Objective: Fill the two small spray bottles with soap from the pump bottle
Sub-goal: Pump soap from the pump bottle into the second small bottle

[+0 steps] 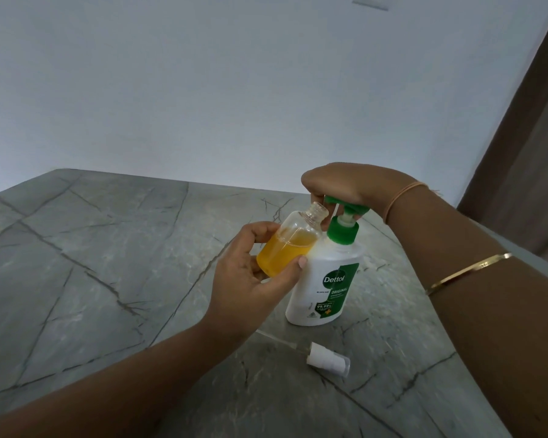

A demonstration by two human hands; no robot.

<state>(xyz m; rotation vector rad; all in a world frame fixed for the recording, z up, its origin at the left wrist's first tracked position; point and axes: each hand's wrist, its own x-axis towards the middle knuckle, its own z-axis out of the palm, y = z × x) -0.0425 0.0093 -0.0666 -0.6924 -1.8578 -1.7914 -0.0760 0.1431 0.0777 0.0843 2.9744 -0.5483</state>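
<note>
Lower centre of frame, nearest: loose spray cap (328, 361), white with a clear overcap, lying on its side on the grey stone table (108, 263), thin dip tube pointing up-left. Nothing touches it.

Above it, centre: left hand (250, 279) holds the small spray bottle (290, 245) off the table. Fingers wrap behind the lower body, thumb pressed on the front near the base. Bottle is uncapped and roughly half full of yellow-orange soap. Long axis is tilted, base lower left, open neck upper right.

Right of centre: pump bottle (326, 286), white with a green label, stands upright on the table. The small bottle's shoulder is touching or just beside its green collar; can't tell which.

Above that: right hand (339, 184) sits on top of the pump head (345, 205), fingers curled down over it, palm on top. Fingertips are mostly hidden. Thread at the wrist, thin gold bangle further down the forearm.

Key relation: the open neck sits just below and left of the nozzle tip, mouth tilted up toward it. Right hand is directly over the pump and left hand is under the spout, so the next press looks lined up, though the narrow mouth leaves little margin and soap could run down the outside.

Judged progress: first bottle mid-fill. Second small bottle not in view.

Top: plain pale wall, dark door edge at far right.
</note>
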